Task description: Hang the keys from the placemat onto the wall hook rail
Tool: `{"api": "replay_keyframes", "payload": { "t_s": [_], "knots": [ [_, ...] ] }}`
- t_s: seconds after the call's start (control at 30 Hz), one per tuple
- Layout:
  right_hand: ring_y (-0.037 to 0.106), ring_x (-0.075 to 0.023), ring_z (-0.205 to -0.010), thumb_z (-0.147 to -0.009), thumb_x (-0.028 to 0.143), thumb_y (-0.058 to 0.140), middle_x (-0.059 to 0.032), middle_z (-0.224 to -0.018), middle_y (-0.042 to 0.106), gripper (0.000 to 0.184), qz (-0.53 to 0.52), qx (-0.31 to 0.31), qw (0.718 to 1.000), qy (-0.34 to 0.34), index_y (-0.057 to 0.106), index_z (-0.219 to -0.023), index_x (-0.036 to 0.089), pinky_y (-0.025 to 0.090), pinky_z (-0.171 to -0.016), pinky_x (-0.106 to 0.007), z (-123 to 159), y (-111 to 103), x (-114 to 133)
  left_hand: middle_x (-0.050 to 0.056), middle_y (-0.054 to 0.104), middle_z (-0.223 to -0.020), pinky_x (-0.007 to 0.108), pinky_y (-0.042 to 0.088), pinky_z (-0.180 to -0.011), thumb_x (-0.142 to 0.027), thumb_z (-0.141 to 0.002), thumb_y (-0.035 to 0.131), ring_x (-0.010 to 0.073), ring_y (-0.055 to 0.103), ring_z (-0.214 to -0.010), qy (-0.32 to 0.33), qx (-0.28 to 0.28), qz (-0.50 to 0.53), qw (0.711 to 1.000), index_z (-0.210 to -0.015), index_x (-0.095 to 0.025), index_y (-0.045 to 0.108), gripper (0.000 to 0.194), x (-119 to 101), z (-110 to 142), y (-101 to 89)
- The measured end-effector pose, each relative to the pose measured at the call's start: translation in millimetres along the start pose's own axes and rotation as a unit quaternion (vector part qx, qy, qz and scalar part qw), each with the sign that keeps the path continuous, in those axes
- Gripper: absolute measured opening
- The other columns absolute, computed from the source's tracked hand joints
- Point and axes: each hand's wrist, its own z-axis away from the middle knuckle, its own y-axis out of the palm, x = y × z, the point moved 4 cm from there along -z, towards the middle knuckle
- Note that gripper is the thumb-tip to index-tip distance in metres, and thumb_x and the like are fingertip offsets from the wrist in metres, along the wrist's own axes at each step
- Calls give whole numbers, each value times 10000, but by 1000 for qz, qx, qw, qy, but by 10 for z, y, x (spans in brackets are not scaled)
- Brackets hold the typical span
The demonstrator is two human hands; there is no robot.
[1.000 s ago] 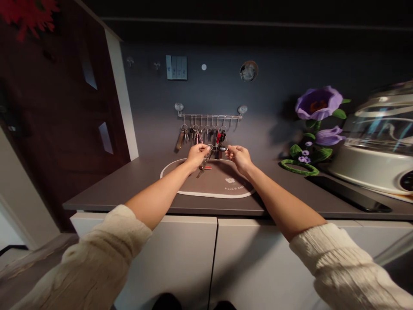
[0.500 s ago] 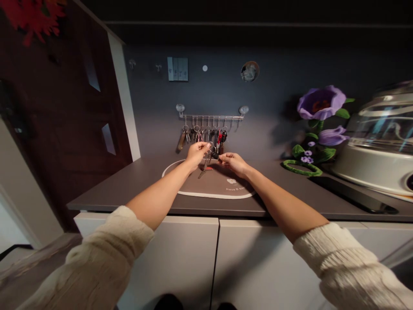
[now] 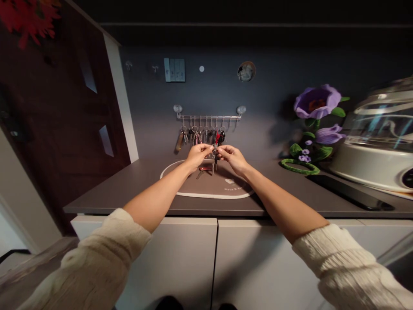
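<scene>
My left hand point(image 3: 196, 156) and my right hand point(image 3: 233, 158) meet fingertip to fingertip over the mat, both pinched. Between them they grip a bunch of keys point(image 3: 215, 160) on a ring, whose keys dangle below the fingers. Fingers hide part of the ring. Beneath, a small red item point(image 3: 205, 168) and a key point(image 3: 200, 174) show against the brown oval mat point(image 3: 196, 187); whether they lie on it or hang from the bunch I cannot tell. Just behind my hands, a clear hook rail point(image 3: 209, 117) on the wall carries several key rings, one with a brown tag point(image 3: 179, 141).
On the right stand a purple knitted flower point(image 3: 318, 102) with a green ring base, a black phone-like slab point(image 3: 351, 193) and a large cream appliance point(image 3: 371, 163) with a clear cover. A dark door point(image 3: 64, 116) is at the left. The counter's front edge point(image 3: 145, 212) runs above white cabinets.
My right hand has come left and up to meet my left hand at the keys. The keys' hanging position has shifted. The view has turned slightly right.
</scene>
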Motion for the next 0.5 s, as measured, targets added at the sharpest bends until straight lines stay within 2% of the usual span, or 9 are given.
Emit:
{"api": "replay_keyframes", "payload": {
  "t_s": [0.33, 0.5],
  "knots": [
    [490, -86, -646, -617, 347, 681, 11, -688, 562, 221, -19, 13, 999, 39, 592, -693, 159, 381, -625, -236, 19, 20, 13, 21, 617, -690, 239, 391, -640, -386, -651, 644, 94, 501, -617, 10, 43, 9, 999, -769, -115, 625, 296, -10, 18, 34],
    [477, -78, -633, -605, 343, 688, 19, -686, 548, 230, -16, 13, 999, 29, 584, -688, 155, 377, -611, -227, 28, 22, 22, 17, 607, -686, 233, 379, -622, -402, -658, 634, 90, 489, -608, 19, 52, 1, 998, -781, -116, 626, 312, -9, 20, 42]
  ]
}}
